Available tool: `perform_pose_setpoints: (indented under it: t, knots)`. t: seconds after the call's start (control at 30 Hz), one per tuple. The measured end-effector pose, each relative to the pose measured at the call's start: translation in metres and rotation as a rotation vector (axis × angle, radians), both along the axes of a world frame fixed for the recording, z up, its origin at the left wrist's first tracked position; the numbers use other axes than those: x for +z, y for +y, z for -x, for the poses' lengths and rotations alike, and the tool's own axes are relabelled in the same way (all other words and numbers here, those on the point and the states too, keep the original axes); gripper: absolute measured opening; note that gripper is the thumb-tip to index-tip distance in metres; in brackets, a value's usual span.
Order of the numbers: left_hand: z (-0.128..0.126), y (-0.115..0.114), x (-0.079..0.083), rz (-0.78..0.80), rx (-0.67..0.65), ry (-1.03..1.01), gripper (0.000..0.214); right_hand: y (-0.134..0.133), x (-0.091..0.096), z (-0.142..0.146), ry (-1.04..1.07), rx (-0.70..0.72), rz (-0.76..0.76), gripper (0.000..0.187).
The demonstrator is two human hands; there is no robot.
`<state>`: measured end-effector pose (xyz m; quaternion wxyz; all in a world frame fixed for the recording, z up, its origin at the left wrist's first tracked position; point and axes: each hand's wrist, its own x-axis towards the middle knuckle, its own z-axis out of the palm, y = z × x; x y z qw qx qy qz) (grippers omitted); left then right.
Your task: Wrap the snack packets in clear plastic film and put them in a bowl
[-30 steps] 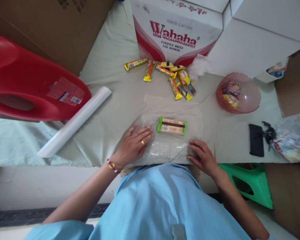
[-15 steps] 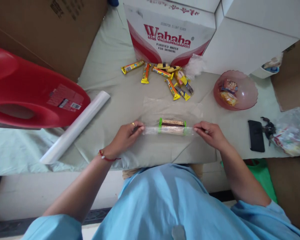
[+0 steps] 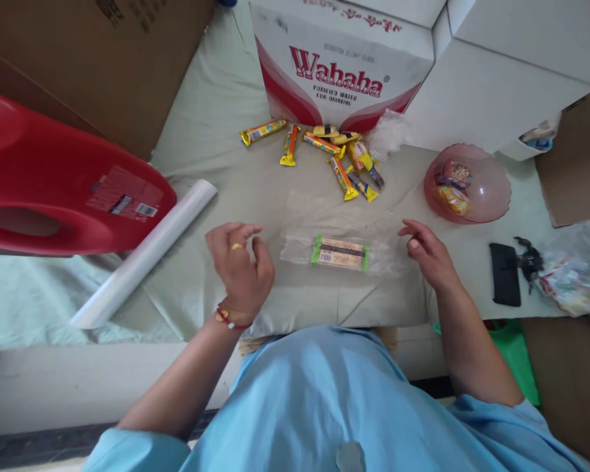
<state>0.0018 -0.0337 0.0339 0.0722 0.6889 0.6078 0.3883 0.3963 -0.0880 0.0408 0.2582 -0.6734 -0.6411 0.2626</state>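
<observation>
A wrapped snack bar (image 3: 343, 254) with green ends lies flat on the cloth-covered table, on a sheet of clear plastic film (image 3: 388, 246). My left hand (image 3: 240, 265) is raised just left of the film, fingers bent but apart, with nothing in it. To the right of the film hovers my right hand (image 3: 427, 252), its fingers spread and also holding nothing. Neither hand appears to touch the film. A white roll of film (image 3: 147, 252) rests slantwise on the left.
Several yellow-wrapped snack bars (image 3: 343, 177) lie before a water carton (image 3: 341, 72). A pink bowl (image 3: 496, 190) holds packaged snacks. A black phone (image 3: 505, 275), keys (image 3: 528, 257) and a plastic bag (image 3: 580, 269) lie at right. A red jug (image 3: 78, 170) stands left.
Both hands have let go of the film's near edge and drawn apart, the left one turning and lifting leftward. The film's folded edge now lies spread around the bar.
</observation>
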Motion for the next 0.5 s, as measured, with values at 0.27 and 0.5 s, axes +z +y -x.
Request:
perform_pose_setpoints:
  t: [0.27,0.5]
  knots:
    - [-0.044,-0.055,-0.003,-0.064,-0.831,0.298,0.038,-0.006,0.001,0.021,0.061,0.288,0.214,0.08]
    - [-0.079,-0.021,-0.02,0.119,-0.649,0.313,0.041,-0.013,0.015,-0.013,-0.03,0.231,0.328,0.061]
